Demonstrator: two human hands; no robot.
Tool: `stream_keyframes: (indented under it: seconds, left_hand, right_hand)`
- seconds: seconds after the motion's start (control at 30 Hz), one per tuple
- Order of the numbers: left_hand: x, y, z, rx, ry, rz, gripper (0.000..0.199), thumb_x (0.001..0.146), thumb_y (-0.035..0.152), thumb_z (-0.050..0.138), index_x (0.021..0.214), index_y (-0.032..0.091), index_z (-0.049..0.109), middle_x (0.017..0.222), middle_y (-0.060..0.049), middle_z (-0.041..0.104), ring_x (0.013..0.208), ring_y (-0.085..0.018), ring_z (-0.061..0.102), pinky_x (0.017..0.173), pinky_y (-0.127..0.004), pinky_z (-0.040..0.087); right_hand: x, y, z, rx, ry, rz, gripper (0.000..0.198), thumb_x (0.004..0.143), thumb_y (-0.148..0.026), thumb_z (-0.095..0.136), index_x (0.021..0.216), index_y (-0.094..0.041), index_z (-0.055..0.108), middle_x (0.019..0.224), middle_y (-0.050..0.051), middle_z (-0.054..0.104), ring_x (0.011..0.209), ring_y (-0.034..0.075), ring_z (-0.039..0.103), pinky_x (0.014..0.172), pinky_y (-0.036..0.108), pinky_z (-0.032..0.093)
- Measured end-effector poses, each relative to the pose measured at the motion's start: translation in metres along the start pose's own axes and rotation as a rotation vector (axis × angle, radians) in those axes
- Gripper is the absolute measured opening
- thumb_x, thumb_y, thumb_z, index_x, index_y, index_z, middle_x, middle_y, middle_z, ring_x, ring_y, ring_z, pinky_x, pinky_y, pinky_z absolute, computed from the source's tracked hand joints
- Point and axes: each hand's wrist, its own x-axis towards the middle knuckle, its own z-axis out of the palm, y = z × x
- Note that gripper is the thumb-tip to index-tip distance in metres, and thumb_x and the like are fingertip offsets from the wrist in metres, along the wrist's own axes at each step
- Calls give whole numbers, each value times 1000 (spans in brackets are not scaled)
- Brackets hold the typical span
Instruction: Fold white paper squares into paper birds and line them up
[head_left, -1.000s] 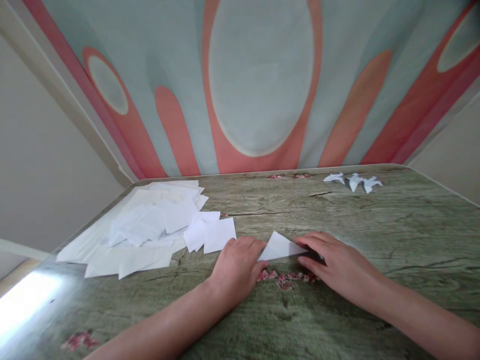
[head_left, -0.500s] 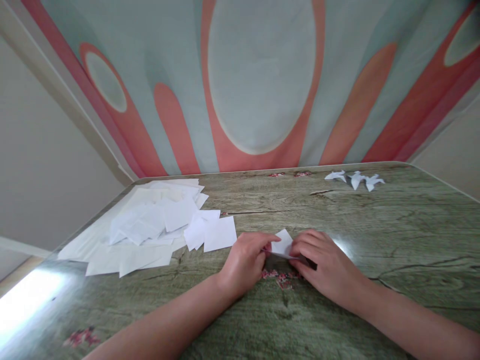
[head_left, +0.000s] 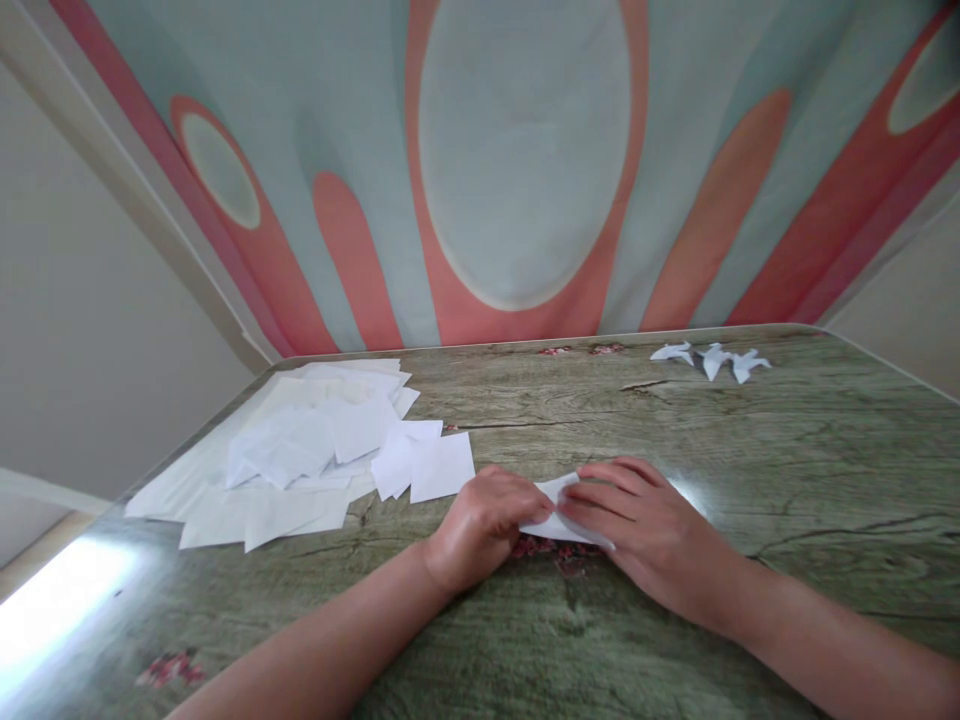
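Observation:
Between my hands a small white sheet of paper (head_left: 568,529) lies low over the table, partly folded, with its middle and sides covered by fingers. My left hand (head_left: 484,525) is closed on its left side, thumb and forefinger pinching near the middle. On the right part of the sheet, my right hand (head_left: 649,535) holds it with the fingers laid across the top; its thumb is hidden. One long edge of the paper faces me, and a corner pokes out below my right fingers.
Left of my hands, loose square papers (head_left: 442,468) lie beside a spread pile of white sheets (head_left: 300,450). Several folded white paper figures (head_left: 712,360) stand at the far right. The wood-patterned table (head_left: 787,450) meets a painted wall (head_left: 517,320) at the back.
The sheet has turned and flattened toward the table, showing a longer edge toward me. My left thumb has moved onto its top, and my right fingers have stretched across it.

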Motion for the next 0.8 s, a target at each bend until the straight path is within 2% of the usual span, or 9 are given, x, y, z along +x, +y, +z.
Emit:
stream_keyframes:
  seconds: [0.07, 0.23, 0.3, 0.37, 0.53, 0.63, 0.8]
  left_hand:
    - [0, 0, -2, 37, -60, 26, 22, 85, 3, 44, 94, 16, 60, 102, -6, 70, 101, -15, 62, 90, -31, 41]
    - [-2, 26, -5, 416, -231, -5, 23, 87, 17, 50, 108, 13, 58, 122, -12, 62, 121, -27, 49, 102, -46, 34]
    - [-5, 36, -4, 522, -236, -12, 28, 91, 27, 49, 113, 12, 57, 126, -14, 59, 123, -30, 47, 105, -50, 31]
    - [-7, 40, -3, 578, -255, 0, 25, 92, 22, 47, 113, 11, 58, 121, -14, 61, 118, -28, 50, 101, -47, 35]
    - [-4, 34, -4, 543, -311, -64, 19, 90, 13, 48, 105, 13, 61, 101, -12, 68, 96, -24, 61, 81, -38, 46]
    - [-3, 30, -4, 472, -275, -123, 18, 90, 15, 50, 104, 13, 61, 103, -11, 68, 96, -24, 61, 83, -39, 47]
    - [-8, 28, -3, 317, -195, -201, 18, 91, 18, 48, 93, 16, 66, 105, -8, 69, 99, -24, 61, 87, -40, 46]
  right_hand:
    - [-1, 4, 0, -41, 18, -30, 28, 92, -9, 46, 111, -20, 63, 112, 4, 67, 115, 24, 50, 102, 46, 32]
    - [-4, -2, 10, -134, -22, -84, 23, 90, -7, 45, 89, -14, 67, 96, 9, 69, 92, 23, 58, 93, 46, 38]
    - [-5, -4, 12, -114, -44, -66, 21, 89, -8, 47, 88, -14, 67, 92, 8, 69, 85, 21, 58, 86, 43, 42]
    - [-6, -2, 12, -77, -56, -23, 20, 90, -9, 48, 93, -16, 66, 94, 8, 68, 85, 20, 58, 82, 39, 43]
    - [-7, 3, 7, -40, -18, -22, 22, 91, -10, 47, 96, -18, 68, 93, 7, 69, 86, 19, 59, 81, 37, 43]
    - [-6, 1, 5, -39, -18, -7, 23, 91, -11, 47, 93, -18, 69, 89, 7, 69, 84, 19, 59, 80, 36, 44]
    - [-7, 6, 7, 35, -2, 117, 21, 90, -12, 50, 91, -20, 69, 90, 5, 68, 86, 19, 60, 78, 34, 46]
